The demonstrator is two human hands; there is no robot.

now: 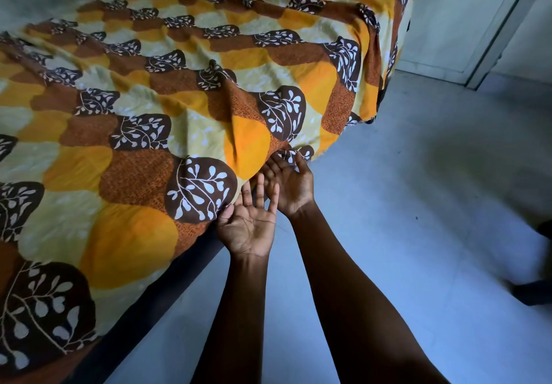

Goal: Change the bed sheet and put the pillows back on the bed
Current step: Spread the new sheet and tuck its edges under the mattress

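Here, left hand (249,229) and right hand (289,185) lie palm-up, fingers (259,194) straight, touching the bed sheet (134,132) hem.

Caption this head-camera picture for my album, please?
Left hand and right hand, palms up, meet the hanging edge of an orange-brown leaf-print bed sheet.

I see the orange, brown and yellow leaf-print bed sheet (167,90) spread rumpled across the bed (149,309), its right edge overhanging.
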